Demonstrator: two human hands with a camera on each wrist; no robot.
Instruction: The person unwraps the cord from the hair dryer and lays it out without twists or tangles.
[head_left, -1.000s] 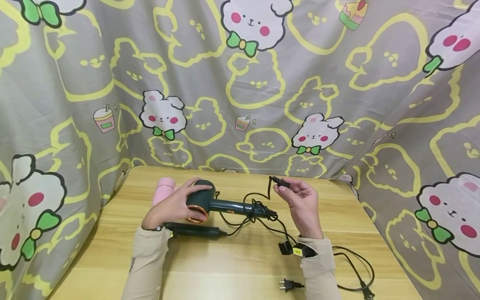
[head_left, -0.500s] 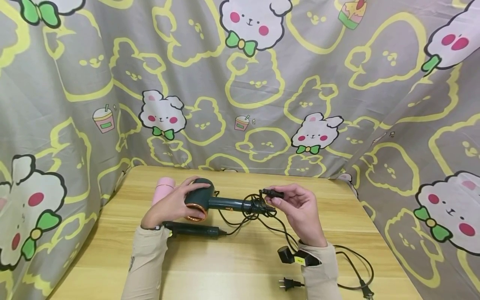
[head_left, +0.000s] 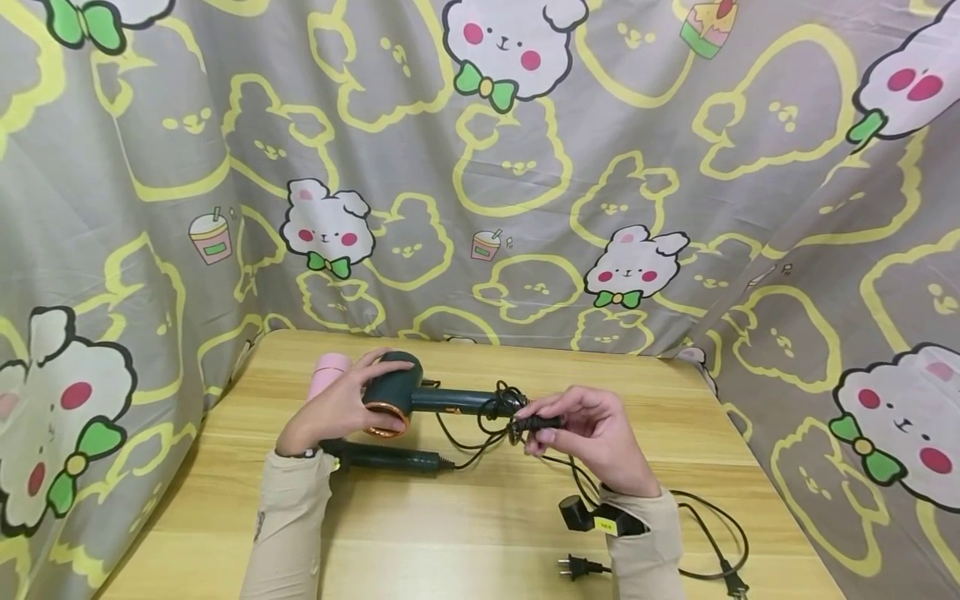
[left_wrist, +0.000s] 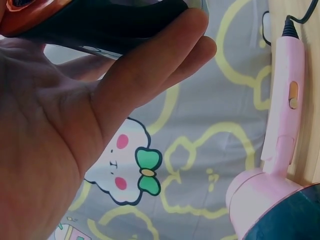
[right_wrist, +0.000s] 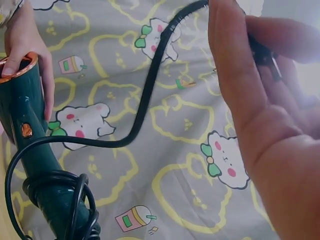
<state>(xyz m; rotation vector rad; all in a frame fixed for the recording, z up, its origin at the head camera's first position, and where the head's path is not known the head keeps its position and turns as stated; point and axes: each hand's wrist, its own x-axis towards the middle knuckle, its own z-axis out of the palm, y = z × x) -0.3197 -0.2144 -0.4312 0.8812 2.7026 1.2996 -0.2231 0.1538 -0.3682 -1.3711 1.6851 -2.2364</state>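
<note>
My left hand (head_left: 337, 408) grips the head of a dark green hair dryer (head_left: 457, 402) with a copper ring, and its handle points right. Several turns of black cord (right_wrist: 57, 178) are wound round the handle's lower end. With thumb and fingers my right hand (head_left: 600, 433) pinches the cord's black plug (head_left: 550, 422), close to the handle end. The plug is mostly hidden by the fingers in the right wrist view. Below the left wrist lies another dark green hair dryer (head_left: 393, 459). A pink hair dryer (left_wrist: 287, 100) lies beyond the left hand.
A two-pin plug (head_left: 577, 568) lies at the table's front, left of the right sleeve. More cord and another plug (head_left: 733, 575) are to its right. A patterned curtain (head_left: 517, 208) surrounds the wooden table (head_left: 450, 533) at the back and sides.
My right hand has brought the plug left and down, from beyond the handle's end to its near side, carrying the cord round. The held hair dryer has shifted slightly left and up.
</note>
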